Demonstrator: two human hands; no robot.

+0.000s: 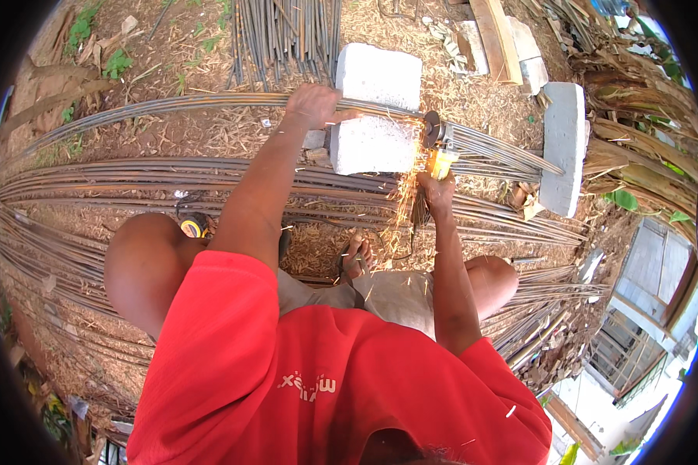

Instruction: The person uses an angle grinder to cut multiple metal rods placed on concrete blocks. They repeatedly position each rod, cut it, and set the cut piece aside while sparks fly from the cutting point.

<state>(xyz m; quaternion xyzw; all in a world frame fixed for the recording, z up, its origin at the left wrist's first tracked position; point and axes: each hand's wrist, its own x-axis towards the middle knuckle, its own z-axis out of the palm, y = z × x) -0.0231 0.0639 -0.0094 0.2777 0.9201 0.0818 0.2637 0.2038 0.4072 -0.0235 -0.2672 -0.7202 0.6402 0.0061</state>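
Observation:
My left hand (313,105) is closed over a bundle of long steel rebar rods (209,101), just left of a white concrete block (378,76) on which the bundle lies. With my right hand (439,191) I grip a yellow angle grinder (441,163) by its body. Its dark cutting disc (433,129) meets the rods just past the block's right edge. Orange sparks (406,197) spray down from the disc toward my feet. The rods' right ends reach a second concrete block (564,147). My fingers under the grinder are partly hidden.
More rebar (132,180) lies in long rows beneath and beside my legs. A stack of cut rods (287,35) lies beyond the bundle. A yellow and black tape measure (194,225) sits by my left knee. A wooden plank (495,40) lies at the far right.

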